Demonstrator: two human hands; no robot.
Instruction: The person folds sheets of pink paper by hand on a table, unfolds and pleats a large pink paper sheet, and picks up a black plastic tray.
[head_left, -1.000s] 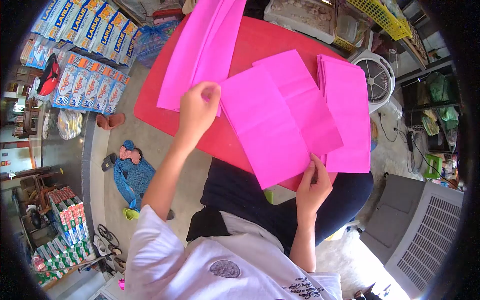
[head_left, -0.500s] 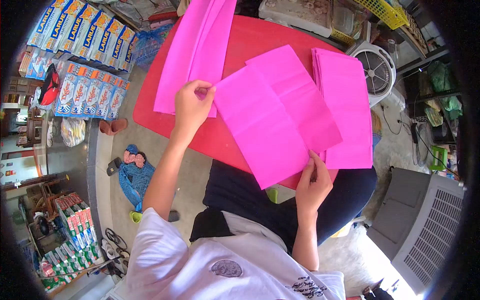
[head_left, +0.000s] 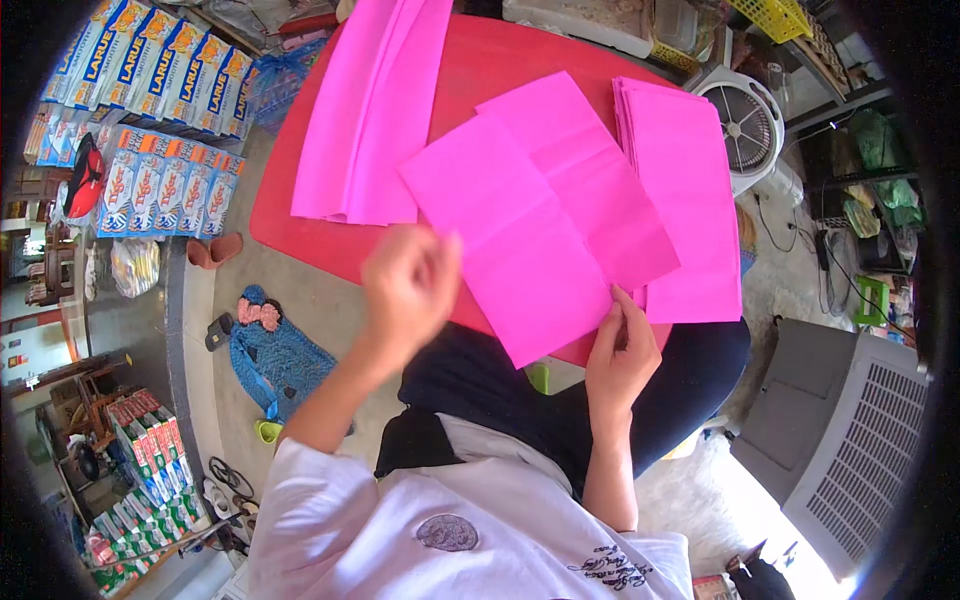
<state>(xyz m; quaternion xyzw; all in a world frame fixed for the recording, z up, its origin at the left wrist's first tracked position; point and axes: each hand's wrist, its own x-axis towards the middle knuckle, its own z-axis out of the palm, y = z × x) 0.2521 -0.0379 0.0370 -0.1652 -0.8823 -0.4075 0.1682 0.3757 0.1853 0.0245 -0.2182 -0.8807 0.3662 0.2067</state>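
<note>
One right hand (head_left: 624,350): pinches middle pink paper (head_left: 515,220).
One left hand (head_left: 402,290): blurred, half curled; hold cannot be told.
One red desk (head_left: 500,60): one pink stack (head_left: 688,200), one pink bundle (head_left: 375,115).

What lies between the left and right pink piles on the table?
In the head view, overlapping pink sheets lie between them, pinched by the right hand; a bare strip of red table shows beside the left pile.

Right hand (head_left: 622,358) pinching pink sheet (head_left: 535,225), blurred left hand (head_left: 403,285) at its edge, contact unclear, red table (head_left: 485,60)
</note>
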